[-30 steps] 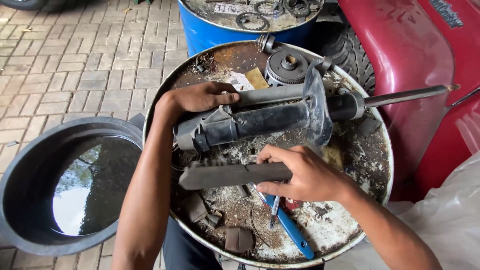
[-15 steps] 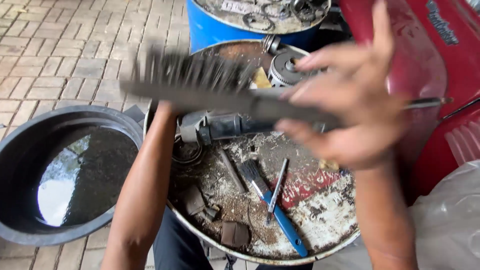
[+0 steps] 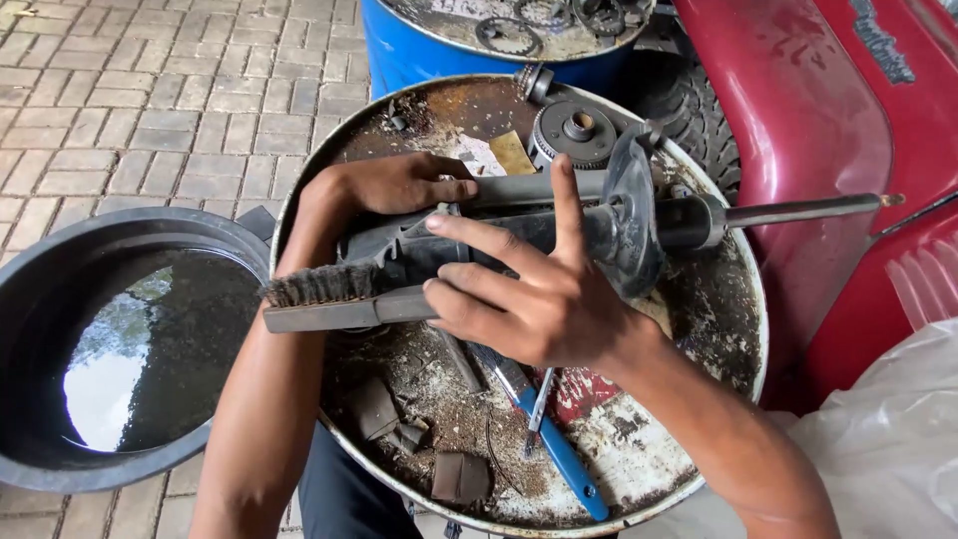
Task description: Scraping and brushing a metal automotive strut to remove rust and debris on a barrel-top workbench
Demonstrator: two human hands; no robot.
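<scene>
Long car part (image 3: 559,225) lies sideways on drum top (image 3: 699,329). Left hand (image 3: 399,185) presses it, fingers flat. Right hand (image 3: 529,299) pinches brush (image 3: 339,299) just in front, other fingers spread.

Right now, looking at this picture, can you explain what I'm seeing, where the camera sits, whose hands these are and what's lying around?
The camera sits on a person's head, looking down at their own two bare hands. They work on a rusty drum top used as a table. The left hand rests on a long, dirty metal strut lying across it. The right hand holds a brush against that part. A blue-handled tool and scraps lie in front. A black tub of dark liquid stands at the left.
</scene>
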